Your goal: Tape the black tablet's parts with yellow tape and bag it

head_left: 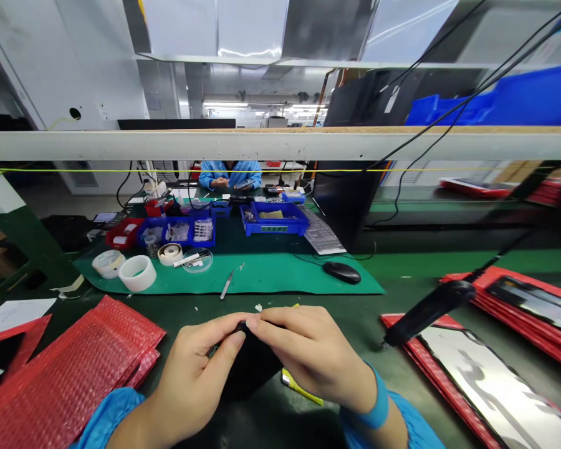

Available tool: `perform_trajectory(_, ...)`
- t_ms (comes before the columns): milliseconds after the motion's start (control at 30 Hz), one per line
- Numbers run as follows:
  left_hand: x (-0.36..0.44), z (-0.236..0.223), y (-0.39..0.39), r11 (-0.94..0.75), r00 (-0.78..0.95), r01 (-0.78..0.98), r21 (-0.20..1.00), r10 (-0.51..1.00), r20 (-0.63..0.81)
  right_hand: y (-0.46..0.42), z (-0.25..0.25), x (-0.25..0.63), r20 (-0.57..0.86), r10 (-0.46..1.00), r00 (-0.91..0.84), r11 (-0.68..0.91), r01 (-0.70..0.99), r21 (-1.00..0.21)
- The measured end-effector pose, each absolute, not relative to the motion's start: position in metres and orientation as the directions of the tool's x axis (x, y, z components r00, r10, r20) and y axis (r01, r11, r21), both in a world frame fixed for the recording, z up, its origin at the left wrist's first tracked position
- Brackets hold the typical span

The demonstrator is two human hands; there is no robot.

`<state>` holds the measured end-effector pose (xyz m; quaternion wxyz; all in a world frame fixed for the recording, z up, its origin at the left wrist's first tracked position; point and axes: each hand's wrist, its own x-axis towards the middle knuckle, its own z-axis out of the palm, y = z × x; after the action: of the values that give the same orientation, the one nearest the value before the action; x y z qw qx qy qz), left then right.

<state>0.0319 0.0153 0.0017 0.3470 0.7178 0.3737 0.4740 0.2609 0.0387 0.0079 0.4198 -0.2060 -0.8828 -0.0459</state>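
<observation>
My left hand (199,368) pinches the upper corner of a black flat panel (250,368) between thumb and fingers. My right hand (315,349) has its thumb and fingertips pressed together at the same upper edge, close to the left thumb. The panel tilts down toward me, and its exact kind cannot be made out. Partly beneath my right hand lies a yellow-handled tool (303,390). Just beyond my fingertips is a small white scrap (258,307). Tweezers (227,285) rest farther off on the green mat (271,274).
Red bubble-wrap pouches (84,355) are stacked at left. At right, a black electric screwdriver (430,312) hangs over panels on red pouches (495,380). Tape rolls (138,273), blue bins (275,218) and a mouse (341,272) stand behind. A person in blue (231,174) sits opposite.
</observation>
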Motion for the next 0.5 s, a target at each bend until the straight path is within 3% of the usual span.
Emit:
perform_trajectory(200, 0.027, 0.007, 0.008, -0.457, 0.205, 0.218, 0.862, 0.885, 0.418, 0.043, 0.007, 0.258, 0.77, 0.326, -0.548, 0.918, 0.378, -0.12)
perform_trajectory(500, 0.031, 0.014, 0.005, -0.259, 0.186, -0.015, 0.966, 0.948, 0.258, 0.038, 0.006, 0.251, 0.796, 0.315, -0.517, 0.899, 0.432, -0.075)
